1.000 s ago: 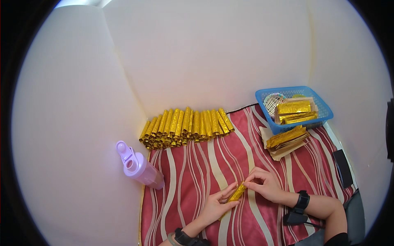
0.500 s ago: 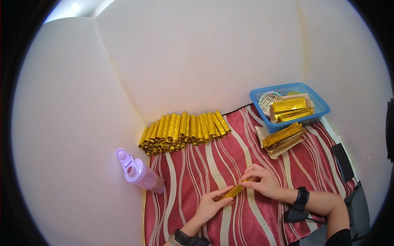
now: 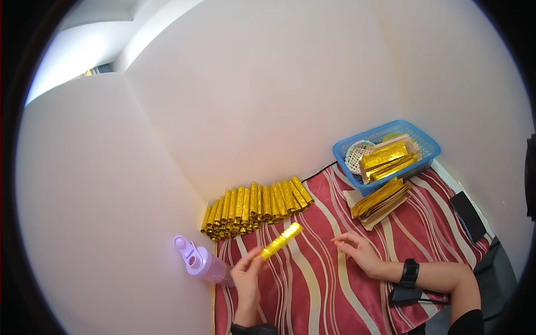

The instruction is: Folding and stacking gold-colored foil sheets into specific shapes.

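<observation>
A gold foil paper roll (image 3: 282,241) is pinched at its lower end by my left hand (image 3: 247,274). The roll slants up to the right above the striped cloth. My right hand (image 3: 360,255) hovers to the right of it, fingers loosely bent and apart, with nothing visible in them. Beyond my left hand, many similar gold rolls (image 3: 254,206) lie stacked against the wall. Flat gold foil sheets with brown paper (image 3: 382,202) lie in a pile beyond my right hand.
A blue plastic basket (image 3: 432,158) at the far right holds more gold sheets and a woven round piece (image 3: 357,155). A lilac bottle (image 3: 209,267) stands left of my left hand. A black flat object (image 3: 468,216) lies at the right edge. Red striped cloth (image 3: 312,279) covers the table.
My right hand has let go of the gold roll. My left hand has carried it up and to the left, toward the stack. The view has tilted up slightly.
</observation>
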Available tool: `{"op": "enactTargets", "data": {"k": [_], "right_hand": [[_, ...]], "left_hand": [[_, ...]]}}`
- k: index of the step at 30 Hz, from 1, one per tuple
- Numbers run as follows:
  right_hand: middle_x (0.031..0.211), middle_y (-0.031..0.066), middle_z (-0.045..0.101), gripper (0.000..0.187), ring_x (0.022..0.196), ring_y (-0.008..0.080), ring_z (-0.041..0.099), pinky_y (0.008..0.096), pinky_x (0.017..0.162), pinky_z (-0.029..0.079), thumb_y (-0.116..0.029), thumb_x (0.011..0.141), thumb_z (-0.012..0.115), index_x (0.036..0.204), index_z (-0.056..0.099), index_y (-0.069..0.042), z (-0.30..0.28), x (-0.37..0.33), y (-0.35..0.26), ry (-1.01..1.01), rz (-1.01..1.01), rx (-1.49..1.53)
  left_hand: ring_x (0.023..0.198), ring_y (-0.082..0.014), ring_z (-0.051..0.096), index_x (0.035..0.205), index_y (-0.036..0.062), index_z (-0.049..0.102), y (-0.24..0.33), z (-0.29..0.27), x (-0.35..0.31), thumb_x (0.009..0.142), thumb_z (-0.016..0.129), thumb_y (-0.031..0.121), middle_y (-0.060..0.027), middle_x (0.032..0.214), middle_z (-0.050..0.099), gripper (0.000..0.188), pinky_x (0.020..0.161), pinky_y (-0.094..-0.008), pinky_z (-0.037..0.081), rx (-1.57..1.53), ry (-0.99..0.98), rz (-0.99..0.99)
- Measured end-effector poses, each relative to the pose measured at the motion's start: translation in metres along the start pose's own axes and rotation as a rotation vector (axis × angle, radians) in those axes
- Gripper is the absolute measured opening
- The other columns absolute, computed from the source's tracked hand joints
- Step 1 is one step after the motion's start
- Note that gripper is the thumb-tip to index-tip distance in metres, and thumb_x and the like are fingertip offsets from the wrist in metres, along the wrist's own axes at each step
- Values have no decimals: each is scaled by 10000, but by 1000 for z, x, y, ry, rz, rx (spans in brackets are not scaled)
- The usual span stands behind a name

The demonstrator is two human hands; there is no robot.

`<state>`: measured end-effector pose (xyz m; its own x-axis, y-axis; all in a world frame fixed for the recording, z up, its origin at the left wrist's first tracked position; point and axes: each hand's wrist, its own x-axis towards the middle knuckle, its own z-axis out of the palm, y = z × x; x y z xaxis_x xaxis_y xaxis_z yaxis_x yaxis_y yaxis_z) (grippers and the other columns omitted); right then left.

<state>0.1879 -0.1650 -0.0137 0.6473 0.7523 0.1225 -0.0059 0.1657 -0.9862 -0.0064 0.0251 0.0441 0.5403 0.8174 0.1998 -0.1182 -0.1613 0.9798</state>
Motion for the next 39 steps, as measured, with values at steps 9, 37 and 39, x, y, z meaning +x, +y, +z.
{"op": "enactTargets", "data": {"k": [9, 37, 39], "right_hand": [[996, 24, 497, 258, 869, 102, 486, 238, 791, 407, -259, 939, 571, 1073, 632, -47, 5, -1, 2, -78, 46, -35], [991, 89, 539, 282, 938, 197, 536, 294, 827, 423, -297, 923, 588, 1048, 635, -48, 11, 2, 22, -340, -148, -173], [998, 95, 545, 286, 950, 207, 540, 300, 841, 423, -299, 924, 583, 1048, 633, -47, 10, 2, 22, -352, -140, -178]], "left_hand": [[1299, -329, 403, 1310, -68, 460, -3, 13, 118, 860, 617, 109, -256, 1411, 382, 508, 1075, -364, 312, 673, -31, 381], [1226, -368, 466, 1327, -106, 375, -66, 66, 158, 837, 494, 0, -311, 1402, 345, 516, 965, -347, 450, 1639, -112, 653], [1228, -375, 463, 1329, -100, 375, -60, 68, 163, 835, 500, 5, -307, 1398, 354, 520, 970, -361, 444, 1623, -100, 668]]}}
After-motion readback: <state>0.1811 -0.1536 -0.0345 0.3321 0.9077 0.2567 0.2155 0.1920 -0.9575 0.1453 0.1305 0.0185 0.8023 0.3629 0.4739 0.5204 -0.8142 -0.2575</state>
